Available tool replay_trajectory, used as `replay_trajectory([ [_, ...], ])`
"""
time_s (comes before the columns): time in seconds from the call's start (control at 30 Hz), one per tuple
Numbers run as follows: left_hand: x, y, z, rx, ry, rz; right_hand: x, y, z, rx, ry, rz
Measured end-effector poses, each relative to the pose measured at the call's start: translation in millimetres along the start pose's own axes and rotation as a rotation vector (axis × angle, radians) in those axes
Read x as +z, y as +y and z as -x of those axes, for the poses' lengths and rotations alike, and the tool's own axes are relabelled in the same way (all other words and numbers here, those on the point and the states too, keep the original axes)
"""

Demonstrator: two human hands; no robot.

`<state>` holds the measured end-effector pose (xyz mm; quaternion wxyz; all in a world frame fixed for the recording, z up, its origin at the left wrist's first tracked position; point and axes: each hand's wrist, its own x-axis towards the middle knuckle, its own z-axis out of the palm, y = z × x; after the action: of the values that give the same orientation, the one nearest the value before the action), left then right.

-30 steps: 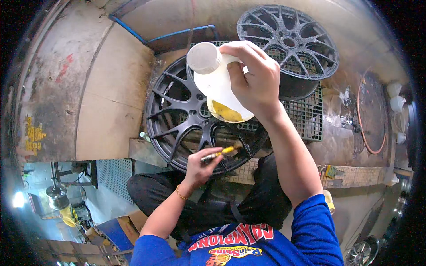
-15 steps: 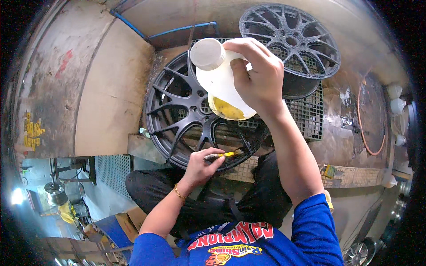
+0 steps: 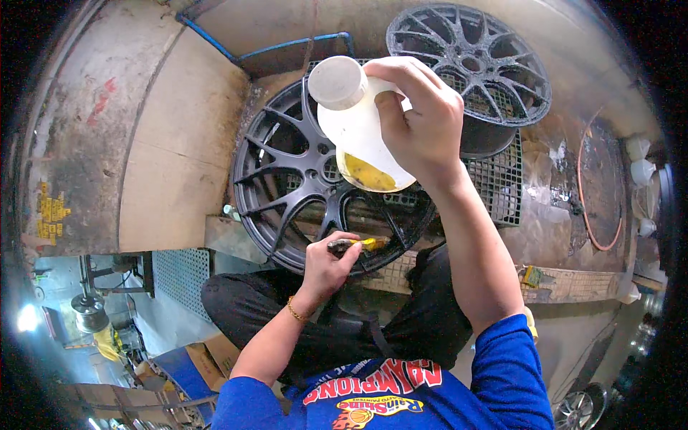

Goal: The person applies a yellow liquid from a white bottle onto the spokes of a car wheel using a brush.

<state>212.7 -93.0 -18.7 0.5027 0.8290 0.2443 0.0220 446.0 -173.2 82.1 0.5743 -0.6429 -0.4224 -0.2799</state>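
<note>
My right hand (image 3: 423, 129) grips a white plastic container (image 3: 347, 122) with a round lid (image 3: 335, 80); a round white cup (image 3: 365, 172) with yellow, dark-speckled contents is against its lower part. Whether these are joined I cannot tell. Below them lies a dark spoked wheel rim (image 3: 312, 161). My left hand (image 3: 326, 265) pinches a small brush (image 3: 369, 244) with a yellow and dark handle, its bristles at the rim's lower-right spokes.
A second grey, speckled rim (image 3: 469, 63) sits behind at upper right on a grid rack (image 3: 494, 193). Blue pipe (image 3: 287, 44) runs along the back. An orange hose (image 3: 588, 222) lies right. My legs (image 3: 244, 301) are below the bench.
My right hand and the container have shifted slightly up and right. My left hand has moved slightly right, and the brush a little lower on the rim.
</note>
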Motion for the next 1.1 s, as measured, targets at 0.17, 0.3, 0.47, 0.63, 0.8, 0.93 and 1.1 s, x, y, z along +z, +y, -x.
replay_trajectory([
  [0.17,-20,0,-4,0.048,-0.071,-0.122,1,-2,-1,0.013,-0.013,-0.009],
  [0.3,-37,15,-7,0.157,-0.100,-0.219,1,0,1,0.006,-0.011,0.002],
  [0.47,-51,12,-25,0.284,-0.123,-0.322,3,0,1,0.011,-0.021,-0.032],
  [0.63,-65,9,-55,0.407,-0.036,-0.451,1,0,0,0.012,-0.010,-0.043],
  [0.8,-66,17,-48,0.415,-0.249,-0.418,-1,7,2,0.001,-0.017,-0.046],
  [0.93,-62,-11,-81,0.420,-0.145,-0.513,4,2,-1,-0.014,0.001,-0.072],
  [1.1,-58,-20,-90,0.547,-0.185,-0.463,4,4,-1,0.008,-0.004,-0.061],
])
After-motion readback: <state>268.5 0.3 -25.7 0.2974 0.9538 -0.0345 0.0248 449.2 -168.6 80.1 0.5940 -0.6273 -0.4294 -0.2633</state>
